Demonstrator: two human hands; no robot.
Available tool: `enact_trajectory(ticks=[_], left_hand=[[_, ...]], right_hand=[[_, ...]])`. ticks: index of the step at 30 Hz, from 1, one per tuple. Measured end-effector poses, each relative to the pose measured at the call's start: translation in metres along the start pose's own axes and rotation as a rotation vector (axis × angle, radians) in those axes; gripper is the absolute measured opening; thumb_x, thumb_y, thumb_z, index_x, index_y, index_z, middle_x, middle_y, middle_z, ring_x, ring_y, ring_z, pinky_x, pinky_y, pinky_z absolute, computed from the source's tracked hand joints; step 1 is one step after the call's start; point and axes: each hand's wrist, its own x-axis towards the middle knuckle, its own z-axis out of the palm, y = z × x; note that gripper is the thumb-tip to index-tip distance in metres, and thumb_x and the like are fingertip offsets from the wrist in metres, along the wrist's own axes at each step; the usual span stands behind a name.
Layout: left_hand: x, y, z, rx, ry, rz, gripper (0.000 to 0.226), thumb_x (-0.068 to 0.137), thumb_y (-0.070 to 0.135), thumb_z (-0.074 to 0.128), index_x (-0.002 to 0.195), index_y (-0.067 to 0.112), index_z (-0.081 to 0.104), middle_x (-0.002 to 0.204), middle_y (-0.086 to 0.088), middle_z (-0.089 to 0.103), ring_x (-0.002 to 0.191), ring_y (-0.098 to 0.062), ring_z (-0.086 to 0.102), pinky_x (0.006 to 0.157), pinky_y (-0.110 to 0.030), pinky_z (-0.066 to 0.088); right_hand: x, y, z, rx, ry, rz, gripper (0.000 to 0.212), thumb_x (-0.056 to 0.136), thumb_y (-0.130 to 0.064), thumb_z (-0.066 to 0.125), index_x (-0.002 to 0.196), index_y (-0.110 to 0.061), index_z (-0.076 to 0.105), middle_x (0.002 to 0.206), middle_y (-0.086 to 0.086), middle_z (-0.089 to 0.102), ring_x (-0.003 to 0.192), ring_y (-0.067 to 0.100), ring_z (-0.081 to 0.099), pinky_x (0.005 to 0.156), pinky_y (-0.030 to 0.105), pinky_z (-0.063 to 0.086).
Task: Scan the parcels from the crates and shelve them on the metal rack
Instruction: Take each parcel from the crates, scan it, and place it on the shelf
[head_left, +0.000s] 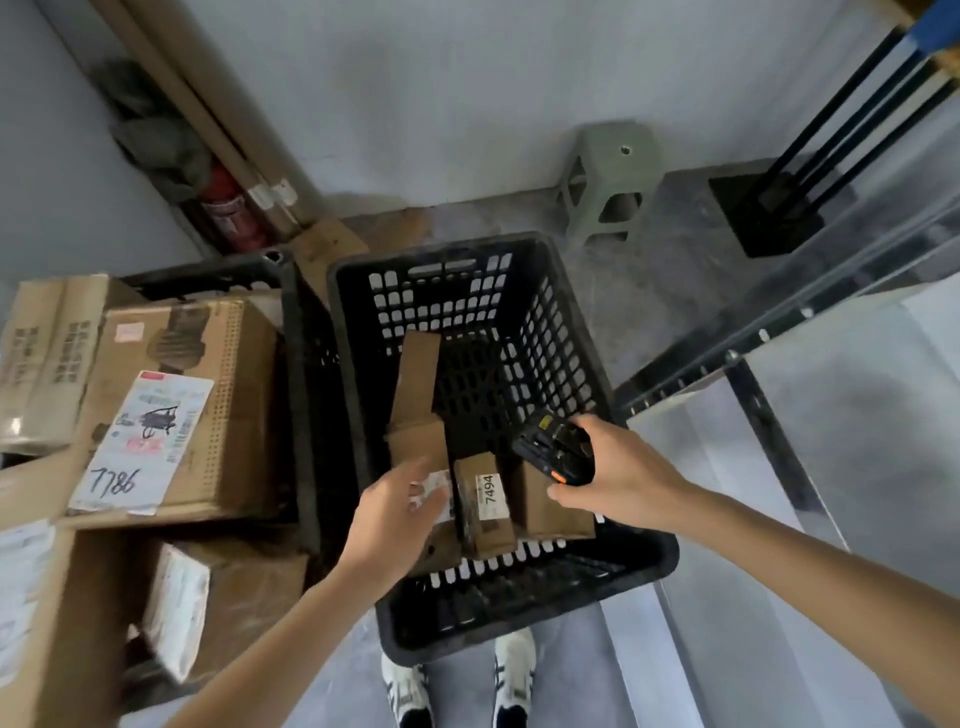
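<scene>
Left hand (397, 512): fingers relaxed, over a parcel (421, 457), lower centre.
Right hand (618, 480): grasps the scanner (556, 449) above the black crate (571, 332).

At your feet, a grey concrete floor (649, 291) carries a black perforated plastic crate (498, 618), a second black crate (301, 332) just beside it on your left, a pale green plastic stool (608, 176) near the wall, and the black square base plate (763, 218) of a metal rack upright.
</scene>
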Motion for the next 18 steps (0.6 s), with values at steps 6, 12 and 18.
enact_trajectory(ticks=[6,12,18], left_hand=[[0.008,-0.014,0.047,-0.026,-0.033,-0.077,0.051,0.101,0.028,0.060,0.150,0.023,0.046,0.112,0.008,0.068,0.093,-0.005,0.062,0.077,-0.016,0.050],[0.014,-0.020,0.067,-0.047,-0.037,-0.156,0.055,0.102,0.027,0.059,0.153,0.021,0.041,0.095,0.019,0.061,0.079,-0.010,0.067,0.060,-0.013,0.048],[0.017,-0.030,0.077,-0.140,-0.037,-0.225,0.055,0.101,0.023,0.061,0.152,0.019,0.043,0.122,0.008,0.064,0.105,-0.005,0.061,0.079,-0.007,0.042]], right_hand=[[0.033,0.025,0.036,0.070,-0.159,0.013,0.073,0.074,-0.041,0.084,0.137,-0.027,0.049,0.111,-0.014,0.067,0.098,0.004,0.066,0.088,0.033,0.057],[0.055,0.028,0.051,0.164,-0.283,0.004,0.076,0.079,-0.035,0.083,0.145,-0.026,0.046,0.116,-0.018,0.062,0.103,-0.002,0.060,0.084,0.018,0.049],[0.073,0.024,0.054,0.204,-0.335,-0.024,0.067,0.081,-0.035,0.083,0.140,-0.027,0.051,0.117,-0.016,0.062,0.107,-0.001,0.059,0.092,0.023,0.050]])
